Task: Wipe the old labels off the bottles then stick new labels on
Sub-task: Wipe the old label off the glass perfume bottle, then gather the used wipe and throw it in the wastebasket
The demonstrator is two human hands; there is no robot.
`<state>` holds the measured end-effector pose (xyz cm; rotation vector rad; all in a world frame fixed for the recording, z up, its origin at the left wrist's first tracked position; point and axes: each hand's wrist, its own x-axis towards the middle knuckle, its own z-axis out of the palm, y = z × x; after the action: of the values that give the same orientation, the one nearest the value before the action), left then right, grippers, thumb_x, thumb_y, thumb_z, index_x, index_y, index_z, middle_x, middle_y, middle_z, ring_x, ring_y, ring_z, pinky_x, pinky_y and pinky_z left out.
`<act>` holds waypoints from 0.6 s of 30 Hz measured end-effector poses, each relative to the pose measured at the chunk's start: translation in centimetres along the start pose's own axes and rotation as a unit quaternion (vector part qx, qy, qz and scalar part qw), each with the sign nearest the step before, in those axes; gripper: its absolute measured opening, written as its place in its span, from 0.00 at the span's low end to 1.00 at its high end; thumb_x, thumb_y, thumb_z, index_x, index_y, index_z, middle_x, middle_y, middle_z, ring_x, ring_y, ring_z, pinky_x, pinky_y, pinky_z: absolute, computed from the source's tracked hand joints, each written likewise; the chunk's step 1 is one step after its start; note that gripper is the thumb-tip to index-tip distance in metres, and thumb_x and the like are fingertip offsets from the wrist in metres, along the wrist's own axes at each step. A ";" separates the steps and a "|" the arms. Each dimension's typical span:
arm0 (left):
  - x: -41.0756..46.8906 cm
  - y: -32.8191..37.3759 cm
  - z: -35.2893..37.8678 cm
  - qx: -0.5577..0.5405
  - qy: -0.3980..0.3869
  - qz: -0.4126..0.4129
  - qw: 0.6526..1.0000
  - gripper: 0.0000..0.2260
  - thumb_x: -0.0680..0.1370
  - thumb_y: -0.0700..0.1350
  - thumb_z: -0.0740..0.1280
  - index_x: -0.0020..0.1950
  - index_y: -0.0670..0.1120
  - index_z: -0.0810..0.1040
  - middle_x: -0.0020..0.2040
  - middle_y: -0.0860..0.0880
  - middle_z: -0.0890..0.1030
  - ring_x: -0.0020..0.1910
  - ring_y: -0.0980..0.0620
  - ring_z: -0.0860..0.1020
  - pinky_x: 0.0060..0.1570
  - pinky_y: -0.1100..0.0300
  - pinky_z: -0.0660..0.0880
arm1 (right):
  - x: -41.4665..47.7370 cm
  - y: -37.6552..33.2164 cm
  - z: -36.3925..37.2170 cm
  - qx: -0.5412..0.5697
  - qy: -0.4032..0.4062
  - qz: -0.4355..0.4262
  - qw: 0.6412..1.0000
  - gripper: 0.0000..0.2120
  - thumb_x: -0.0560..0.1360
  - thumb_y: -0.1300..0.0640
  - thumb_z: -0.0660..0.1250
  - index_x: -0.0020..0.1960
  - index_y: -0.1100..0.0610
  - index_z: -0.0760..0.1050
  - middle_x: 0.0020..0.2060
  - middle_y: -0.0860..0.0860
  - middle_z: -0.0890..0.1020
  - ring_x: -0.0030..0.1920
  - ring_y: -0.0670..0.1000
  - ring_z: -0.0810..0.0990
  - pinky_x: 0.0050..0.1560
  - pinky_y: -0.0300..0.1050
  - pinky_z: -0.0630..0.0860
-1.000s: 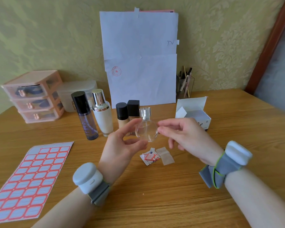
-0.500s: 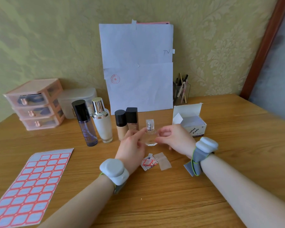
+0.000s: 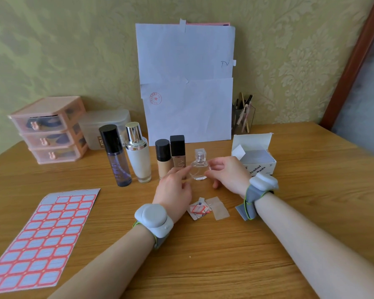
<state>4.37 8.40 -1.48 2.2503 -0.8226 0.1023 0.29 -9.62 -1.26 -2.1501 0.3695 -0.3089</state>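
Pink drawer unit (image 3: 50, 130) beside a frosted box (image 3: 105, 126); white papers (image 3: 186, 83) upright near a pen holder (image 3: 244, 118)

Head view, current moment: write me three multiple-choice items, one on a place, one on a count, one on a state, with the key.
1. Where does the label sheet lie?
A) on a chair
B) on the floor
C) flat on the table, at the left

2. How many bottles stand in the row?
A) three
B) five
C) eight

3. The alcohol pads box is
A) open, lid up
B) closed
C) upside down

Key:
1 C: the sheet lies flat on the wood at the left.
2 B: purple bottle, white bottle, beige bottle, square-capped bottle, round clear bottle.
3 A: its lid stands up and pads show inside.
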 end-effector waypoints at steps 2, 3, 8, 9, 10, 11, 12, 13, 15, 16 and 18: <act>-0.2 -0.2 -0.6 0.000 -0.002 -0.006 1.000 0.20 0.81 0.37 0.63 0.71 0.49 0.76 0.64 0.51 0.79 0.55 0.53 0.78 0.54 0.65 0.72 | -0.3 -0.1 0.0 0.003 0.006 0.008 1.000 0.21 0.76 0.57 0.72 0.68 0.58 0.75 0.58 0.52 0.83 0.28 0.45 0.81 0.32 0.28 0.72; -0.4 -0.3 -1.2 0.002 -0.005 -0.009 1.000 0.18 0.81 0.38 0.64 0.69 0.50 0.78 0.61 0.52 0.80 0.50 0.56 0.77 0.52 0.66 0.71 | -0.6 -0.3 -0.1 0.005 0.011 0.012 1.000 0.23 0.76 0.57 0.71 0.69 0.58 0.74 0.59 0.51 0.82 0.30 0.47 0.82 0.27 0.27 0.69; -3.0 -1.0 -4.5 0.007 -0.078 -0.005 0.997 0.06 0.79 0.47 0.70 0.52 0.57 0.83 0.45 0.61 0.79 0.41 0.62 0.77 0.37 0.75 0.70 | -3.8 -1.1 -2.0 -0.050 0.048 -0.042 0.997 0.09 0.76 0.53 0.70 0.57 0.50 0.81 0.50 0.42 0.83 0.26 0.41 0.79 0.30 0.26 0.70; -3.9 -1.2 -5.0 0.007 -0.103 -0.005 0.995 0.05 0.78 0.48 0.71 0.50 0.59 0.83 0.45 0.60 0.80 0.42 0.62 0.78 0.37 0.76 0.71 | -4.6 -1.0 -2.3 -0.074 0.041 -0.056 0.995 0.06 0.76 0.52 0.71 0.52 0.47 0.83 0.46 0.40 0.83 0.28 0.38 0.78 0.32 0.26 0.70; -4.7 -1.3 -5.3 0.008 -0.123 -0.004 0.992 0.04 0.77 0.49 0.72 0.49 0.59 0.83 0.45 0.60 0.81 0.43 0.63 0.77 0.39 0.77 0.70 | -5.2 -0.9 -2.4 -0.098 0.029 -0.066 0.993 0.05 0.75 0.51 0.71 0.50 0.46 0.83 0.43 0.39 0.82 0.32 0.35 0.78 0.35 0.26 0.69; -5.4 -1.4 -5.4 0.015 -0.136 -0.002 0.991 0.04 0.77 0.50 0.72 0.49 0.60 0.84 0.45 0.60 0.81 0.44 0.65 0.77 0.41 0.79 0.70 | -5.8 -0.8 -2.5 -0.119 0.011 -0.069 0.991 0.04 0.75 0.50 0.72 0.49 0.45 0.83 0.42 0.38 0.82 0.36 0.33 0.78 0.37 0.27 0.68; -5.9 -1.4 -5.3 0.027 -0.139 0.002 0.990 0.04 0.77 0.50 0.72 0.50 0.59 0.84 0.45 0.60 0.81 0.42 0.65 0.77 0.41 0.79 0.69 | -6.3 -0.7 -2.4 -0.133 -0.011 -0.065 0.989 0.05 0.74 0.49 0.72 0.50 0.45 0.84 0.42 0.38 0.82 0.38 0.33 0.77 0.38 0.29 0.67; -5.9 -1.4 -5.1 0.038 -0.132 0.003 0.991 0.05 0.77 0.51 0.72 0.52 0.58 0.84 0.46 0.60 0.80 0.41 0.64 0.76 0.40 0.78 0.69 | -6.5 -0.6 -2.3 -0.145 -0.033 -0.059 0.987 0.06 0.74 0.48 0.73 0.51 0.45 0.83 0.42 0.39 0.82 0.38 0.33 0.77 0.38 0.30 0.67; -5.7 -1.2 -4.5 0.051 -0.110 -0.009 0.993 0.08 0.78 0.52 0.70 0.56 0.56 0.84 0.47 0.59 0.80 0.42 0.61 0.76 0.43 0.73 0.70 | -6.8 -0.6 -2.0 -0.168 -0.068 -0.045 0.982 0.09 0.73 0.47 0.73 0.53 0.47 0.83 0.44 0.40 0.82 0.42 0.35 0.78 0.42 0.33 0.70; -5.4 -1.0 -4.1 0.056 -0.101 -0.020 0.993 0.09 0.79 0.54 0.69 0.57 0.56 0.84 0.47 0.58 0.80 0.44 0.59 0.77 0.47 0.67 0.73 | -6.9 -0.5 -1.9 -0.175 -0.075 -0.041 0.981 0.10 0.73 0.47 0.73 0.54 0.47 0.83 0.45 0.40 0.82 0.45 0.37 0.78 0.44 0.34 0.71; -4.6 -0.6 -3.3 0.079 -0.087 -0.046 0.992 0.11 0.79 0.57 0.67 0.57 0.57 0.83 0.47 0.57 0.79 0.49 0.53 0.79 0.51 0.56 0.78 | -7.0 -0.4 -2.0 -0.179 -0.080 -0.038 0.980 0.11 0.72 0.46 0.73 0.54 0.46 0.83 0.45 0.39 0.82 0.46 0.37 0.78 0.44 0.33 0.71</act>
<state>1.57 13.35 -0.78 2.4691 -0.8243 -0.0757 -6.80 -8.30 -0.33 -2.5276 0.2656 -0.1165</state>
